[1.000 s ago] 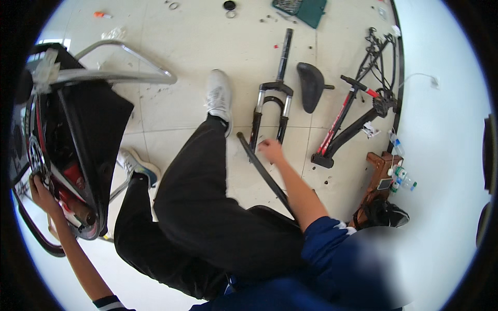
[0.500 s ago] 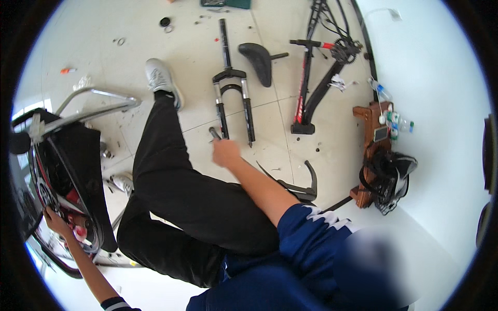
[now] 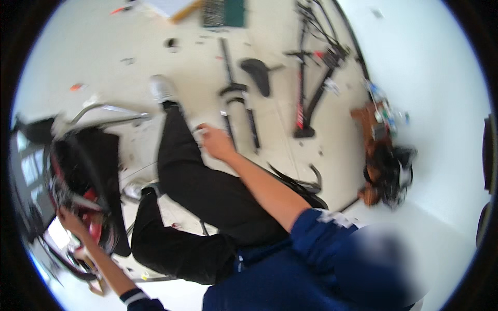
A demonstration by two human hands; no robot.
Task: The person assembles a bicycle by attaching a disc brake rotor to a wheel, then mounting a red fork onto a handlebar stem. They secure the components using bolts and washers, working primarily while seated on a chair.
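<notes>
My right hand (image 3: 218,142) is closed round a short tool, its blurred light end sticking out past the thumb; its exact kind does not show. It hovers over my thigh, left of a black suspension fork (image 3: 237,87) lying on the floor. At the far left my left hand (image 3: 72,222) reaches among red and dark parts (image 3: 92,223) on a black chair (image 3: 116,192) with a metal frame. Motion smears its fingers, so their grip is unclear. Past the fork lie a black saddle on its post (image 3: 256,72) and a black and red bicycle frame (image 3: 306,93).
A brown wooden stand (image 3: 369,116) with bottles on it runs along the right wall, a dark bag (image 3: 391,171) beside it. A green case (image 3: 234,13) lies at the far edge. Small loose parts and an orange item (image 3: 77,87) dot the tiled floor.
The view has swung, blurring the scene and bringing more of the far floor in. My right hand, still holding the tool, has moved left, away from the fork's lower end. The left stays by the chair.
</notes>
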